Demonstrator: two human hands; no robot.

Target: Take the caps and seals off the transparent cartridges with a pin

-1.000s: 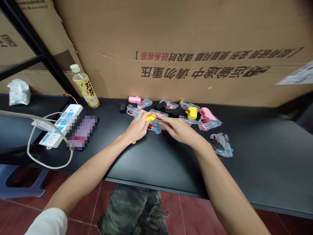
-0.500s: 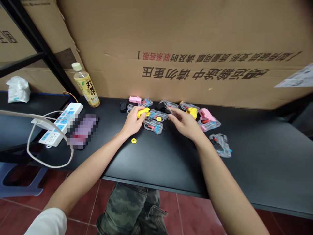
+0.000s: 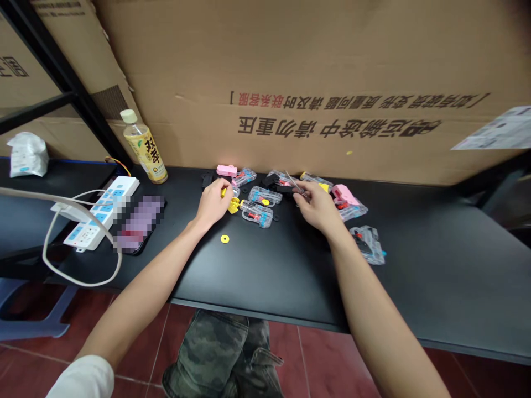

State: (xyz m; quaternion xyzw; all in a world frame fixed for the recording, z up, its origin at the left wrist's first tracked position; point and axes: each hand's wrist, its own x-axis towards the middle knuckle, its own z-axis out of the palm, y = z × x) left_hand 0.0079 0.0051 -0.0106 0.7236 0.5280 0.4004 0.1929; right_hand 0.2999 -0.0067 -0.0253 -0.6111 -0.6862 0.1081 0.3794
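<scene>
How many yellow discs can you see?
2. One yellow disc lies on the tabletop, nearer the viewer than the left hand; the second disc is on or against a clear plastic case between the left hand and right hand. More may be hidden under the hands.

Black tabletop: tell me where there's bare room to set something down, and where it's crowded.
Widest bare patch: the black tabletop right of the rightmost clear piece. Another lies between the yellow disc and the right forearm, back from the front edge. Crowded: the strip between left hand and right hand, and the left end, with phone and power strip.
</scene>
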